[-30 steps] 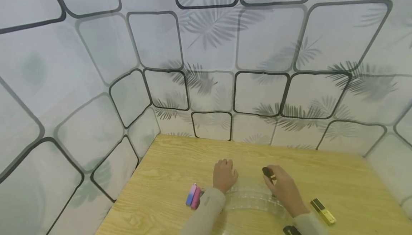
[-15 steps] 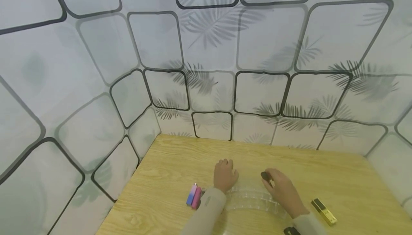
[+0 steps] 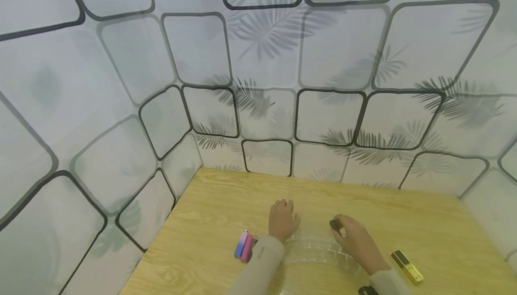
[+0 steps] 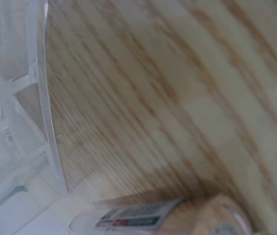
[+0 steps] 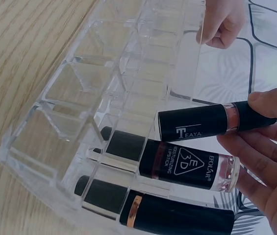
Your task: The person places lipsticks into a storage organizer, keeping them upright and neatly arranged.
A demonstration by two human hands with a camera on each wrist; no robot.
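Observation:
In the right wrist view, my right hand pinches a black lipstick marked TEAYA between thumb and fingers. It lies over a clear acrylic lipstick organizer with rows of square compartments. Two more dark lipsticks stand in its end slots: one labelled EFOLAR, the other with a gold band. In the head view, the organizer spans between both hands, with the right hand at its right end. My left hand rests at its far left side, fingers loosely bent, holding nothing visible.
A pink-and-blue tube and a pink tube lie beside the left forearm. A gold case with a dark end lies right of the right hand. A dark object shows by the right sleeve. A tan-capped bottle lies near the left wrist.
The right hand has come slightly down and nearer with the lipstick, whose angle has changed a little. My left hand stays at the organizer's far left side.

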